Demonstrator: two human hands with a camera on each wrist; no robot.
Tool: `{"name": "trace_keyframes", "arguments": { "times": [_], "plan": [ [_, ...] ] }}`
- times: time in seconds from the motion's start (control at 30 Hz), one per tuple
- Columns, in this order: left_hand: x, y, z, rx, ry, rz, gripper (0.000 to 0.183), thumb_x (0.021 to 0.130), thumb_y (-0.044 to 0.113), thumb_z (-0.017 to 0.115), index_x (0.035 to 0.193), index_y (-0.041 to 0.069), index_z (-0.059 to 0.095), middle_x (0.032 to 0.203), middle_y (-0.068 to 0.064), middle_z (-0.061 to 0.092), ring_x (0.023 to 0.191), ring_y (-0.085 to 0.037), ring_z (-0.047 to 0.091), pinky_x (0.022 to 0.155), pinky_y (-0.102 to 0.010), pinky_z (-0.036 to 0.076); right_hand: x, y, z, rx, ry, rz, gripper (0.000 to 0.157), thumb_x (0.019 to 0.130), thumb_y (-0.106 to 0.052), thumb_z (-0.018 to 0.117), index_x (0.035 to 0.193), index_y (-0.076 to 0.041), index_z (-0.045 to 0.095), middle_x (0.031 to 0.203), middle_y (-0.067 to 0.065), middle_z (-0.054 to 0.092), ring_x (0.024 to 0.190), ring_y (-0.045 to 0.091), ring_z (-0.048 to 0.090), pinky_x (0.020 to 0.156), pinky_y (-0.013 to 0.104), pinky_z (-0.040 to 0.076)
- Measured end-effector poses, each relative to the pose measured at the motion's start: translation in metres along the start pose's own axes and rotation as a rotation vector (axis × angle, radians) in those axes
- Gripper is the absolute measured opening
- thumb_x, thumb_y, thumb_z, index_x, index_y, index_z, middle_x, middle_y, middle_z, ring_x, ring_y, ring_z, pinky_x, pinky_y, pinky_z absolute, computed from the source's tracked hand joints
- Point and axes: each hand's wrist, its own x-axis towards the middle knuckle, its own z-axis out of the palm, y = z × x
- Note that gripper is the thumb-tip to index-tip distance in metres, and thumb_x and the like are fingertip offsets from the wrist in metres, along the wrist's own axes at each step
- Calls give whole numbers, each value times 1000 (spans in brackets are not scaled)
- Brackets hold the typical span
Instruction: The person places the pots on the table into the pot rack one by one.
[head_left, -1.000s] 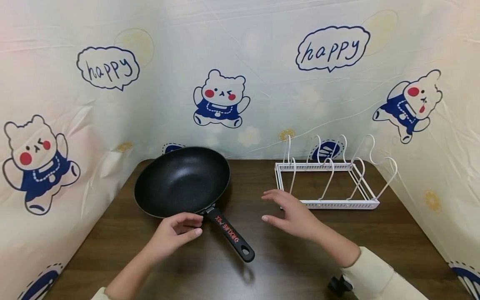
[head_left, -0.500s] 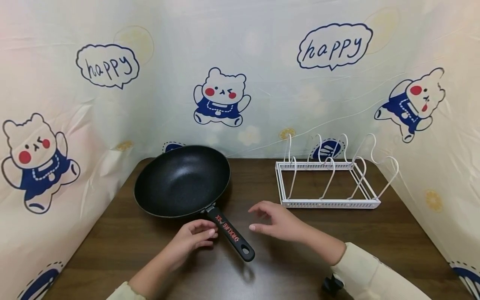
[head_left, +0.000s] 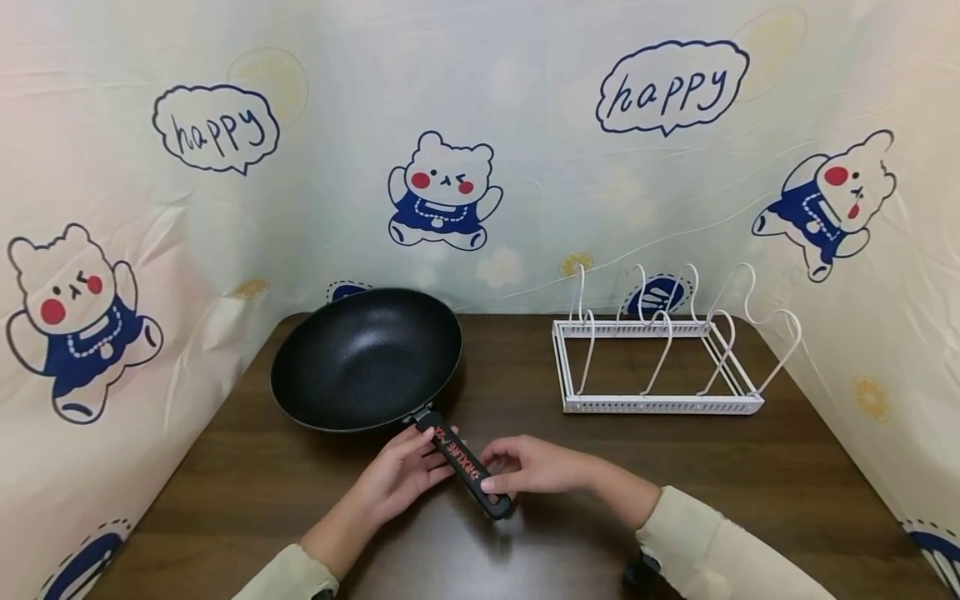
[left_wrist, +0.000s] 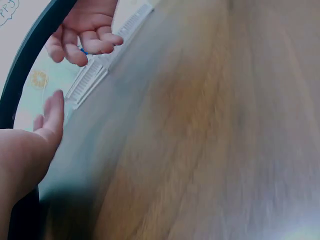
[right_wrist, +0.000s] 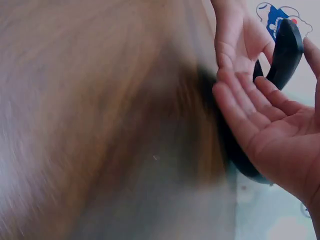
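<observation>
A black deep frying pan (head_left: 367, 358) stands at the left of the table, its handle (head_left: 461, 462) with red lettering pointing toward me. My left hand (head_left: 401, 479) holds the handle near the pan, thumb at its upper edge and fingers passing underneath. Close to the handle's free end, my right hand (head_left: 536, 467) lays its thumb on top, with its fingers along the far side. In the right wrist view the handle end (right_wrist: 287, 55) sits between the right thumb and fingers (right_wrist: 250, 107). Part of the left fingers is hidden under the handle.
A white rack (head_left: 660, 405) with several upright curved dividers stands at the back right of the brown wooden table (head_left: 510, 375). Behind the table and along its sides hangs a pale cloth (head_left: 532, 192) printed with bears.
My left hand has moved right and under the handle. My right hand has come left and down from near the rack to the handle's end. The pan and rack stay put.
</observation>
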Motion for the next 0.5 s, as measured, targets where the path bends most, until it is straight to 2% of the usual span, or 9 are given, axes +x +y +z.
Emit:
{"name": "trace_keyframes", "arguments": {
  "times": [0.1, 0.17, 0.27, 0.37, 0.5],
  "plan": [
    [3, -3, 5, -48, 7, 45, 40, 102, 6, 46, 138, 6, 27, 128, -12, 57, 119, -29, 57, 101, -47, 44, 3, 6, 2, 267, -82, 0, 39, 95, -10, 62, 126, 9, 49, 107, 12, 65, 93, 21, 68, 76, 36, 57],
    [4, -4, 10, -61, 39, 78, 44, 101, 1, 45, 141, 5, 25, 128, -12, 57, 118, -28, 59, 99, -45, 46, 4, 10, 4, 447, -142, -6, 43, 95, -9, 61, 131, 10, 44, 115, 16, 63, 95, 25, 68, 77, 40, 57],
    [4, -7, 16, -59, 86, 115, 47, 101, -4, 42, 144, 5, 26, 127, -12, 56, 116, -28, 61, 96, -43, 48, 4, 12, 8, 639, -211, -24, 47, 96, -9, 60, 134, 7, 38, 128, 19, 58, 101, 28, 67, 78, 41, 57],
    [3, -10, 20, -37, 104, 132, 57, 99, -8, 43, 149, 6, 20, 128, -10, 55, 114, -28, 62, 95, -40, 50, 3, 14, 13, 675, -203, -50, 45, 95, -10, 62, 131, 5, 38, 129, 16, 57, 98, 25, 67, 70, 34, 58],
    [1, -16, 18, -16, 98, 132, 71, 95, -13, 47, 154, 9, 14, 132, -11, 53, 113, -27, 63, 92, -37, 51, 1, 18, 20, 656, -176, -42, 41, 94, -7, 61, 127, 0, 38, 124, 12, 56, 91, 21, 67, 61, 29, 56]
  ]
}}
